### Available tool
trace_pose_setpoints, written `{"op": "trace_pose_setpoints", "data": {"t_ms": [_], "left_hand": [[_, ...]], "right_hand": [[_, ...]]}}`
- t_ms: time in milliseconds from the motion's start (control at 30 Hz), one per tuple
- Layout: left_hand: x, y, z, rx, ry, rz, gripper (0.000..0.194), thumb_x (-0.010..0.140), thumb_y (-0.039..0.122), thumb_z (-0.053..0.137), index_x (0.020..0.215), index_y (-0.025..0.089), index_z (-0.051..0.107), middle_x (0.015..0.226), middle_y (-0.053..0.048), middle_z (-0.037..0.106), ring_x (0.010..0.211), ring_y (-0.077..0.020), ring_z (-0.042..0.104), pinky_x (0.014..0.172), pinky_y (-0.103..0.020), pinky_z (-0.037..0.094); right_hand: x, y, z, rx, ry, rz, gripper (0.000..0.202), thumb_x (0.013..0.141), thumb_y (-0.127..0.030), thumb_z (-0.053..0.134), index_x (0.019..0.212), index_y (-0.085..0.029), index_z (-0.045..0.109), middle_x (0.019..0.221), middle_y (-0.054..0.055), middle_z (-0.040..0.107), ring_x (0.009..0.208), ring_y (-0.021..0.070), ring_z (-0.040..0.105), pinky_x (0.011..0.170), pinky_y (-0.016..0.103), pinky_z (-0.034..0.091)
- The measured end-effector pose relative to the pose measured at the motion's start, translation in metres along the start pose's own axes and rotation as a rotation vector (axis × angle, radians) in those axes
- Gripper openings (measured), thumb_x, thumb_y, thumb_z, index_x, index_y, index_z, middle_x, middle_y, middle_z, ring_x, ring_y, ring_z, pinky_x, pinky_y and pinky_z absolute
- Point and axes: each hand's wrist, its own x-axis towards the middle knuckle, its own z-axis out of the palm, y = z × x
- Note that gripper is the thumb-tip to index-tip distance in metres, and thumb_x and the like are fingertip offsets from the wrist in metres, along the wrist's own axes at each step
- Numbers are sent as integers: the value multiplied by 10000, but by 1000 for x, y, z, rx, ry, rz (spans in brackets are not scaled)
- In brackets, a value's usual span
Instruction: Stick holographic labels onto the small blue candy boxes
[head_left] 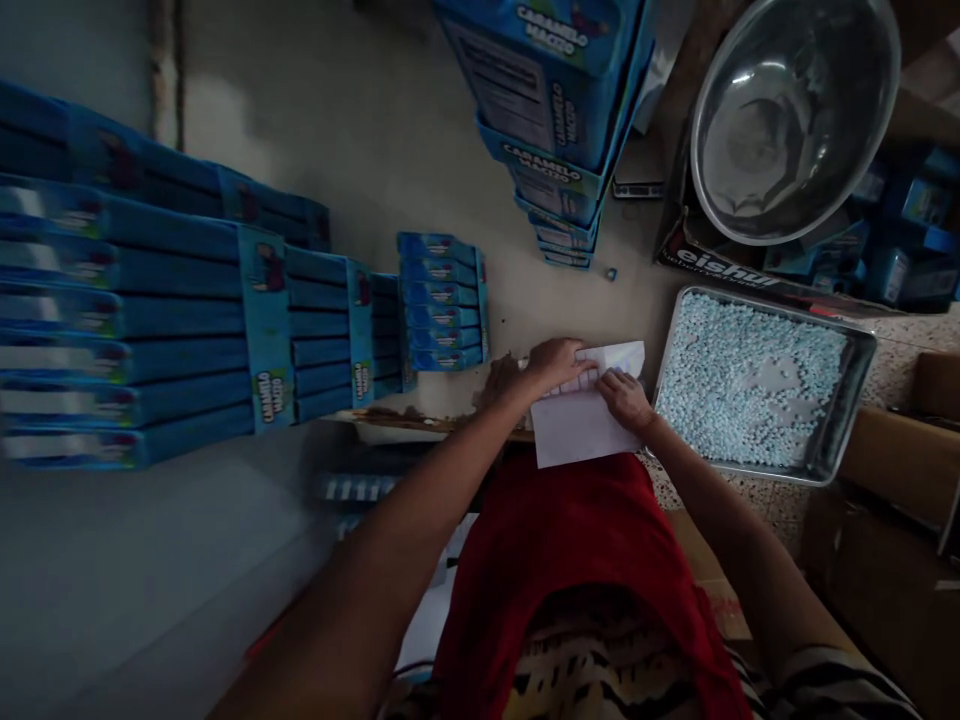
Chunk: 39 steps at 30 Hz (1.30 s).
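Observation:
A white sheet of paper (581, 435) lies at the table's front edge, just before my lap. Across it runs a row of small pale pieces (574, 384), too dim to make out exactly. My left hand (556, 362) is closed on the far left part of the sheet, its fingers bent at the row. On the right, my right hand (627, 398) has its fingers curled together on the paper, close to the other end of the row. The fingers partly hide the pieces.
A metal tray (862, 385) of small pale-blue and white pellets stands to the right. Behind it a steel bowl (795, 120) rests over a carton (731, 265). Blue boxes (187, 330) are stacked at left, smaller ones (442, 300) nearby, and a tall stack (547, 100) rises at the back.

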Motion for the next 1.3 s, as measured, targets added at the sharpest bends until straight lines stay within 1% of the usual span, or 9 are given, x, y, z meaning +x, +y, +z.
{"op": "trace_pose_setpoints", "data": {"t_ms": [133, 300, 400, 533, 700, 867, 1000, 1200, 1300], "left_hand": [[6, 9, -7, -1, 24, -15, 384, 939, 509, 708, 1193, 246, 826, 1200, -106, 817, 1134, -290, 733, 872, -322, 502], [4, 0, -11, -46, 22, -48, 340, 959, 457, 660, 1133, 228, 842, 1102, -100, 831, 1050, -273, 747, 837, -319, 498], [3, -10, -10, -164, 20, 42, 344, 998, 429, 588, 1125, 231, 839, 1131, -88, 832, 1039, -250, 745, 856, -309, 498], [4, -26, -10, -381, 34, 103, 310, 941, 388, 615, 1063, 216, 843, 1103, -67, 837, 1021, -247, 739, 898, -302, 516], [0, -42, -10, -643, 18, 61, 348, 909, 429, 622, 1012, 174, 835, 919, -24, 815, 890, -227, 719, 858, -294, 536], [-8, -43, -15, -386, 74, 29, 335, 958, 401, 617, 1074, 188, 848, 1058, -99, 830, 965, -257, 732, 856, -320, 503], [-10, -32, -18, -214, 115, -91, 338, 999, 397, 590, 1110, 211, 849, 1109, -131, 824, 1024, -291, 737, 872, -360, 496], [-17, 6, -2, -307, 165, -118, 337, 1048, 311, 539, 1215, 188, 805, 1207, -167, 796, 1176, -302, 719, 1009, -377, 498], [-40, 8, -9, -382, 412, -46, 385, 1054, 310, 558, 1382, 185, 717, 1348, -183, 739, 1299, -306, 655, 1136, -410, 460]], "right_hand": [[6, -5, -11, 64, 9, -80, 198, 1082, -209, 558, 1090, -208, 757, 1096, 91, 733, 1051, 248, 609, 966, 388, 459], [14, -6, -37, 125, 194, 179, 345, 1105, -310, 521, 1386, -190, 682, 1262, 159, 706, 1141, 304, 578, 978, 428, 494], [31, -6, -46, 101, 203, 254, 430, 1121, -292, 451, 1511, -182, 595, 1402, 180, 660, 1190, 318, 554, 1020, 450, 499], [46, -9, -42, 84, 130, 211, 460, 1125, -261, 416, 1552, -168, 563, 1498, 184, 629, 1256, 314, 555, 1078, 446, 483], [31, -17, -29, 66, 140, 106, 537, 1095, -139, 376, 1619, -136, 492, 1684, 163, 493, 1406, 317, 483, 1150, 449, 421], [23, -23, -37, 44, 178, 158, 397, 1111, -234, 449, 1429, -201, 686, 1420, 138, 718, 1244, 307, 553, 1020, 444, 399], [19, -33, -59, -1, 197, 202, 281, 1098, -325, 528, 1114, -238, 795, 1083, 112, 770, 1022, 275, 567, 876, 419, 347], [-24, -75, -134, 93, 412, 77, 213, 1040, -294, 646, 861, -248, 751, 696, 21, 668, 737, 202, 583, 736, 389, 354], [-46, -91, -176, 313, 553, 177, 114, 1003, -288, 706, 905, -255, 756, 627, -31, 612, 599, 160, 549, 671, 357, 401]]}}
